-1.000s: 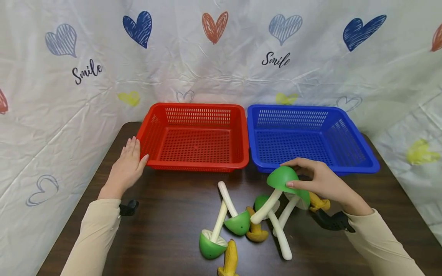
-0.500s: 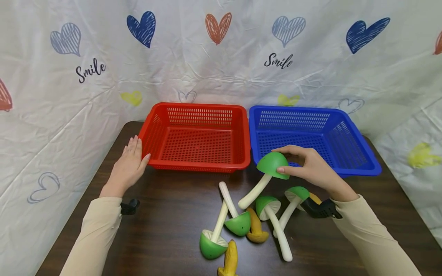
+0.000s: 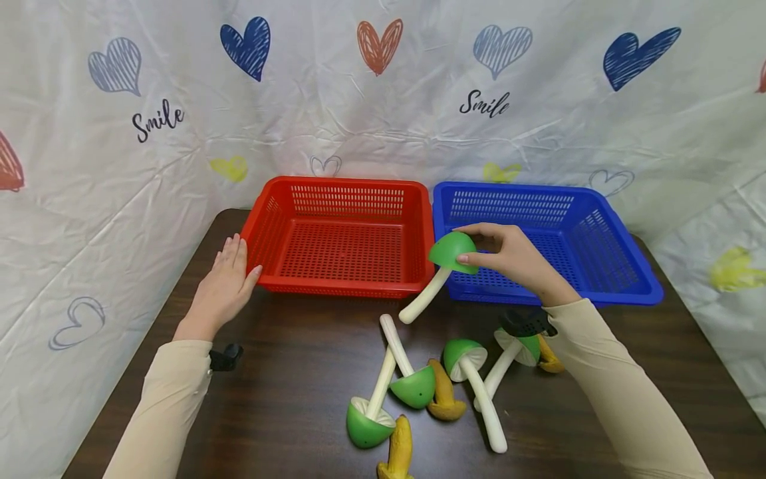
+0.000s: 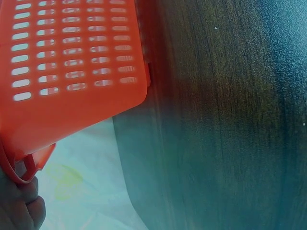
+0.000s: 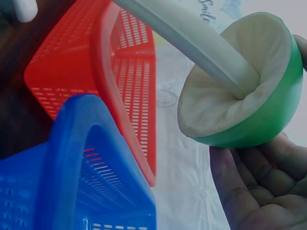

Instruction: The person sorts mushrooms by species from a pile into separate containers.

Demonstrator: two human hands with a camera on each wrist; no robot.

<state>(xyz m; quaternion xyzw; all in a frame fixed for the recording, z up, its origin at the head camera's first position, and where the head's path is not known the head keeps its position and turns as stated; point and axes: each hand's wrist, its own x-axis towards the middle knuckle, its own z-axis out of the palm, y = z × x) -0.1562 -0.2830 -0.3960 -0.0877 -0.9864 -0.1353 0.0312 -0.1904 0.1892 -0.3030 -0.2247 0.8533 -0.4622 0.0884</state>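
Note:
My right hand (image 3: 514,256) pinches the green cap of a toy mushroom (image 3: 450,250) between thumb and fingers. Its white stem slants down to the left, in front of where the two baskets meet. The right wrist view shows the cap's pale underside (image 5: 216,110) and the fingers (image 5: 230,187) around its edge. On the left rim of the red basket (image 3: 335,287) rests my left hand (image 3: 218,293), fingers straight and thumb apart at the front corner. In the left wrist view a few fingers (image 4: 21,206) show by the basket's rim. Beside it stands the blue basket (image 3: 622,295), partly behind my right hand.
Several green-capped mushrooms (image 3: 414,387) lie on the dark table (image 3: 287,386), two with crossed stems. Among them are yellow-brown mushrooms (image 3: 445,399), one at the front edge of view. A white cloth with hearts (image 3: 377,140) hangs close behind the baskets.
My right hand has lifted the green mushroom off the group and carried it left and away from me, toward the gap between the baskets. The left hand stays on the red rim.

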